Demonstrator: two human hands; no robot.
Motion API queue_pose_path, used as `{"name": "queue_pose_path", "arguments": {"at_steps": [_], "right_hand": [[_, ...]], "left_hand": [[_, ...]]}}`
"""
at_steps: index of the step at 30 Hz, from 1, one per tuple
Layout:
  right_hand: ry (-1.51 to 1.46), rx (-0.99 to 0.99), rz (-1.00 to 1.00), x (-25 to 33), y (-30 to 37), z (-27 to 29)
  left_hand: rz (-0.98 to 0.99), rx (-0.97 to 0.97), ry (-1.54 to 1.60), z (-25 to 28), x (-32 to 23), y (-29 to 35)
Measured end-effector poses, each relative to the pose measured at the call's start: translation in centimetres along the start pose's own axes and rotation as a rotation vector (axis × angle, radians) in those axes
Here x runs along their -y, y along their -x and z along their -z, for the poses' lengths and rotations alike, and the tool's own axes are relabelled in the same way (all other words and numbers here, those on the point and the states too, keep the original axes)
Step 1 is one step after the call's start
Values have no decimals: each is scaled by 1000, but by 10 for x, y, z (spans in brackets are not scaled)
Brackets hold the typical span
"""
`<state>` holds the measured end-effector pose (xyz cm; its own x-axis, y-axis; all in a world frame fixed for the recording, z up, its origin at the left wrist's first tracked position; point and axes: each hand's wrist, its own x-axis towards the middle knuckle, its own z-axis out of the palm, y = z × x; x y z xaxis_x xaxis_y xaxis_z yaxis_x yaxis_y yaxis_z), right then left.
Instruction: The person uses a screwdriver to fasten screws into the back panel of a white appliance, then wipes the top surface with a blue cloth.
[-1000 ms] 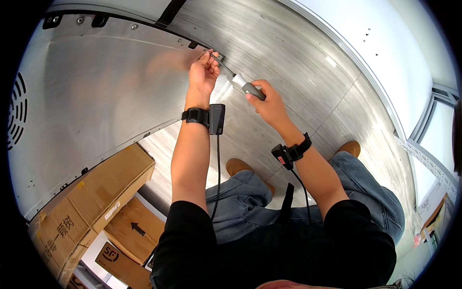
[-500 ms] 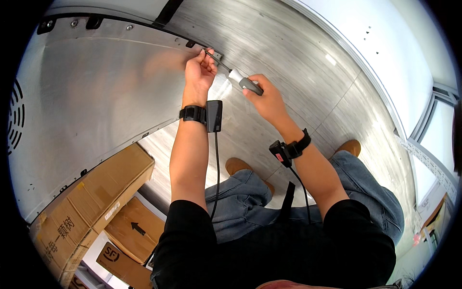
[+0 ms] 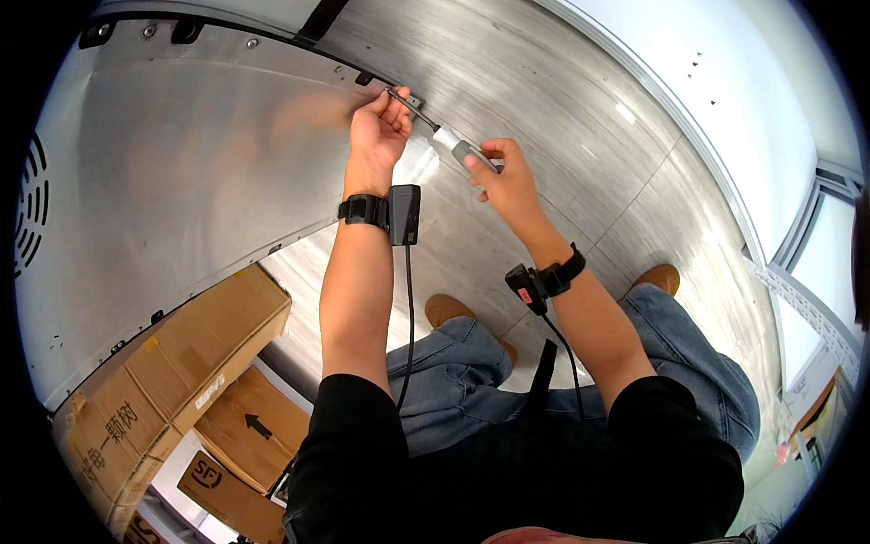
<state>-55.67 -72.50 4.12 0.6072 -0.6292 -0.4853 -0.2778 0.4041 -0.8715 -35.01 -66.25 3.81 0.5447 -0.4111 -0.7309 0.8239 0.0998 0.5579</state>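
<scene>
Knees: the person crouches on a brushed metal floor (image 3: 580,172), jeans and tan shoes below the forearms; a shift of weight here would carry up into both arms, I judge.
Boxes: cardboard boxes (image 3: 190,363) sit at the lower left, well apart from the work, so no hazard from them.
Cables: a black wrist unit rides on each arm, each with a cable (image 3: 405,317) hanging toward the lap; a swinging lead could snag on a knee and tug a wrist off line.
Right hand (image 3: 507,181): closed around the grey handle of a screwdriver (image 3: 458,148), its shaft pointing up and left toward the bracket.
Left hand (image 3: 376,131): fingers pinched on a small metal bracket (image 3: 410,100) at the seam where the floor meets the steel panel (image 3: 181,181).
Tip: it meets the bracket just beside the left fingertips; whether it sits in a screw head is too small to tell.
Risk: if the tip slips, it could jab those fingers or scratch the panel.
Risk: a loosened pinch could let the bracket shift.
</scene>
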Motion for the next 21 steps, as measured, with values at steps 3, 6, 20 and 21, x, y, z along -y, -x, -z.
{"name": "queue_pose_path", "arguments": {"at_steps": [3, 6, 20, 21], "right_hand": [[16, -37, 104, -10, 1, -2], [-126, 41, -22, 0, 3, 1], [-181, -32, -70, 5, 5, -3], [-226, 8, -136, 9, 5, -1]], "left_hand": [[-3, 6, 8, 0, 0, -1], [-11, 10, 21, 1, 0, -1], [-8, 31, 26, -1, 2, -2], [-10, 37, 27, 1, 2, -4]]}}
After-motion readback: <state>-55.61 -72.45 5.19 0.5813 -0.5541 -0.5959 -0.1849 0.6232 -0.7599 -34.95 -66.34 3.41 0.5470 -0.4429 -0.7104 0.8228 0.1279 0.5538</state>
